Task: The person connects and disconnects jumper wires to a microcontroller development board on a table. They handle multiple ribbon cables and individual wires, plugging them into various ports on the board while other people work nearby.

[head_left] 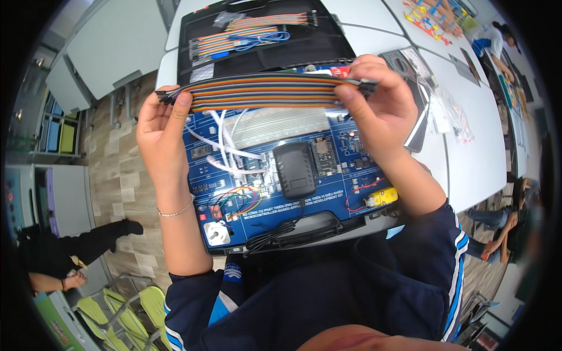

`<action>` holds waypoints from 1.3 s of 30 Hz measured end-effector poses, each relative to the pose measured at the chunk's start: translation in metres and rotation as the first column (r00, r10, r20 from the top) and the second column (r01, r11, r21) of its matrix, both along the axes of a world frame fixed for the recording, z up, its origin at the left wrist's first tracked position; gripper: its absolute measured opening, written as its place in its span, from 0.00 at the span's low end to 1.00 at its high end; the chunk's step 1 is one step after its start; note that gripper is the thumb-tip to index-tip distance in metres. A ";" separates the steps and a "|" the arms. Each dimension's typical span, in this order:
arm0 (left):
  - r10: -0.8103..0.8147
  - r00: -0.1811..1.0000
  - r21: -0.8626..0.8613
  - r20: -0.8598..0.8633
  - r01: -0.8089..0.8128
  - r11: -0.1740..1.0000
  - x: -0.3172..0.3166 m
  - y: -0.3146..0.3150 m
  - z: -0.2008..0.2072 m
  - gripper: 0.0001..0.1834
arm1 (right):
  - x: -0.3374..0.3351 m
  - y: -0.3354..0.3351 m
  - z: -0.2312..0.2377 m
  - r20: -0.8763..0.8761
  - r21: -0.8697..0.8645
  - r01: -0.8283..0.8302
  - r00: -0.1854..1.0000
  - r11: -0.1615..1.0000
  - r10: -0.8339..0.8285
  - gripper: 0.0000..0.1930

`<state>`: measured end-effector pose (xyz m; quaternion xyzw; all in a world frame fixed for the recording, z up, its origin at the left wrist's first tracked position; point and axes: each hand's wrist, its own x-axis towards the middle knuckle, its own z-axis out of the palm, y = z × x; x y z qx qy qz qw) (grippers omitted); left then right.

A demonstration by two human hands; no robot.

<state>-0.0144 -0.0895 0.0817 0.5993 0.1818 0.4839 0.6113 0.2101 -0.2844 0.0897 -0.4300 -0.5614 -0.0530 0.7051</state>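
Observation:
A wide ribbon of multicoloured jumper wires (pixel 263 92) is stretched between my two hands, above an open kit case. My left hand (pixel 162 131) pinches its black-tipped left end between thumb and fingers. At the other end, my right hand (pixel 380 111) grips the wires near their black connectors. Below them lies a blue circuit board (pixel 263 202) set in the case. On it are a white breadboard (pixel 281 126), a black power adapter (pixel 294 169), white cables (pixel 225 146), a yellow gear motor (pixel 381 198) and a small white-faced motor (pixel 217 234).
The black case lid (pixel 199 29) holds more jumper wires (pixel 237 42) and a coiled blue cable (pixel 263 40). A multimeter (pixel 404 63) lies on the white table (pixel 474 140) at right. Green chairs (pixel 126 316) stand at lower left. Other people are on both sides.

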 end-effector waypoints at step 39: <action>0.045 0.999 -0.016 -0.002 -0.045 0.999 0.016 -0.001 -0.012 0.19 | 0.026 0.000 0.010 -0.365 -0.345 -0.067 0.928 0.936 -0.068 0.14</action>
